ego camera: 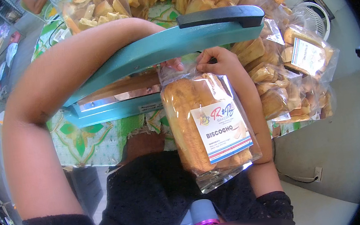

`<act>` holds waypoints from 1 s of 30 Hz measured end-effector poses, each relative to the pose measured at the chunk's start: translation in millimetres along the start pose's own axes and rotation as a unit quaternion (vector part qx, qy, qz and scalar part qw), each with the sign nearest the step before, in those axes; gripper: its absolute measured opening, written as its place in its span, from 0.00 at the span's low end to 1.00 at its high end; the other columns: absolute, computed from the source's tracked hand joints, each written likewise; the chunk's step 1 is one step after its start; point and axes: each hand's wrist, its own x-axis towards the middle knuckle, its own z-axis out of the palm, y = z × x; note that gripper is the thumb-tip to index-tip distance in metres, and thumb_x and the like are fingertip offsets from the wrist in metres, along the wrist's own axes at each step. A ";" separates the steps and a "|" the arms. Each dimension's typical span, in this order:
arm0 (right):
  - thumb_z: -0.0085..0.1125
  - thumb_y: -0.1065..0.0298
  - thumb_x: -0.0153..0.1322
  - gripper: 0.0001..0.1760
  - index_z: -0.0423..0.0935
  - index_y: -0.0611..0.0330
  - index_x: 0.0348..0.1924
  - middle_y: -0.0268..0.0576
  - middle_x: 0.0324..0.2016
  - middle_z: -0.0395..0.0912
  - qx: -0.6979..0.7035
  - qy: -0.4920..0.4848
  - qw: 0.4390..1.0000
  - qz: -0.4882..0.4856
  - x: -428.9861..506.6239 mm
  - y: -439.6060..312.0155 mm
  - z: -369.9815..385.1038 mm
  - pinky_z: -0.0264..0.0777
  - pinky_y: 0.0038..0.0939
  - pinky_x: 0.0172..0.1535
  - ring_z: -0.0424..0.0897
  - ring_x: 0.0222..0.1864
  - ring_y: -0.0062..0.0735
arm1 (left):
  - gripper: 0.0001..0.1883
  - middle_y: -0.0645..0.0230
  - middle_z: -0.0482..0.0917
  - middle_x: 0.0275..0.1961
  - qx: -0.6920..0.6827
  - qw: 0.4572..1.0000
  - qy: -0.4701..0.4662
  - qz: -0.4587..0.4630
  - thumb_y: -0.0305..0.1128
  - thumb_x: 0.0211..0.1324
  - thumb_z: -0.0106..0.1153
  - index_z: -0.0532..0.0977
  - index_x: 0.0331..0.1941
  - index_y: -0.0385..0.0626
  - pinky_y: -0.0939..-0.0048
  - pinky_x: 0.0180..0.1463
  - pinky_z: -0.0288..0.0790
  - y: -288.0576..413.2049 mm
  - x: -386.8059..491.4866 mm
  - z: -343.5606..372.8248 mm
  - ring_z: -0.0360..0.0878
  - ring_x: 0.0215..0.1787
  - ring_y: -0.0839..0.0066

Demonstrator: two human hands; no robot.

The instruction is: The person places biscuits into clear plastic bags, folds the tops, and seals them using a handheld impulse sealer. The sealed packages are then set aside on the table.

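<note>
A clear plastic bag of toasted bread slices point(185, 125) hangs in front of me, with a printed white label point(222, 131) on its face. My right hand point(217, 61) pinches the gathered upper end of this bag. Around behind the raised arm of a teal hand-operated bag sealer point(158, 46) reaches my left arm. Only fingertips of my left hand point(174, 64) show, at the bag's mouth; the sealer hides the rest. The sealer's black handle point(220, 15) points right. Its jaws are apart, and the bag's neck is close to their right side.
Filled bread bags point(100, 11) line the far side of the table, and more bags point(281, 90) are piled at right. A green-patterned cloth point(81, 145) covers the table. A white fan point(315, 18) stands by the wall. Another person's arm point(35, 2) shows at upper left.
</note>
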 end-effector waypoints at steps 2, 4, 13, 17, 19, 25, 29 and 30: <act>0.68 0.62 0.55 0.11 0.78 0.57 0.25 0.42 0.27 0.80 -0.012 0.002 1.000 0.016 -0.2 -0.6 1.1 0.68 0.35 0.45 0.79 0.35 0.39 | 0.13 0.63 0.81 0.35 0.016 1.000 0.002 -0.022 0.35 0.56 0.54 0.78 0.42 0.42 0.66 0.41 0.71 6.3 3.8 2.3 0.77 0.35 0.74; 0.68 0.66 0.55 0.14 0.77 0.59 0.32 0.45 0.32 0.79 -0.019 -0.004 0.999 0.037 -2.7 -4.2 0.6 0.68 0.34 0.46 0.78 0.36 0.40 | 0.13 0.63 0.81 0.35 0.023 0.999 0.006 -0.036 0.35 0.56 0.54 0.78 0.42 0.42 0.66 0.41 0.71 13.8 3.8 4.2 0.77 0.35 0.74; 0.37 0.86 0.56 0.25 0.72 0.64 0.44 0.46 0.43 0.70 0.186 0.495 0.796 -0.296 -9.5 -63.9 -22.7 0.67 0.36 0.52 0.71 0.48 0.36 | 0.13 0.64 0.81 0.35 0.042 0.997 0.030 -0.063 0.34 0.56 0.54 0.78 0.42 0.42 0.66 0.41 0.71 15.3 4.1 5.6 0.77 0.35 0.75; 0.46 0.74 0.63 0.11 0.78 0.60 0.34 0.44 0.36 0.75 -0.210 0.406 0.798 -0.392 -9.1 -91.3 -53.0 0.66 0.33 0.48 0.74 0.42 0.39 | 0.12 0.64 0.81 0.35 0.047 0.996 0.043 -0.068 0.33 0.55 0.54 0.78 0.42 0.42 0.66 0.41 0.70 18.4 4.0 4.5 0.77 0.35 0.75; 0.51 0.68 0.67 0.09 0.80 0.61 0.30 0.44 0.30 0.77 -0.247 0.313 0.847 -0.351 -5.1 -100.2 -57.4 0.67 0.32 0.46 0.76 0.37 0.39 | 0.12 0.64 0.81 0.35 0.048 0.995 0.049 -0.070 0.33 0.55 0.54 0.78 0.42 0.42 0.66 0.41 0.70 19.0 4.3 4.8 0.76 0.35 0.75; 0.51 0.57 0.70 0.18 0.78 0.64 0.26 0.48 0.24 0.75 -0.308 0.127 0.920 -0.209 5.9 -104.1 -51.5 0.68 0.38 0.36 0.75 0.29 0.47 | 0.12 0.65 0.81 0.35 0.057 0.993 0.064 -0.078 0.32 0.55 0.54 0.78 0.42 0.43 0.66 0.41 0.70 18.6 3.8 7.9 0.76 0.35 0.75; 0.49 0.57 0.71 0.20 0.77 0.65 0.26 0.50 0.23 0.74 -0.300 0.044 0.933 -0.196 10.6 -94.8 -50.4 0.67 0.41 0.36 0.74 0.30 0.52 | 0.12 0.65 0.81 0.35 0.062 0.992 0.067 -0.085 0.32 0.54 0.54 0.78 0.42 0.43 0.66 0.41 0.70 21.0 5.4 8.3 0.76 0.35 0.75; 0.49 0.57 0.72 0.20 0.77 0.65 0.25 0.51 0.23 0.74 -0.308 0.023 0.932 -0.191 12.4 -92.0 -48.6 0.67 0.41 0.36 0.74 0.30 0.52 | 0.12 0.65 0.81 0.35 0.054 0.993 0.064 -0.083 0.32 0.54 0.54 0.78 0.42 0.43 0.66 0.41 0.70 20.6 6.0 9.5 0.76 0.35 0.75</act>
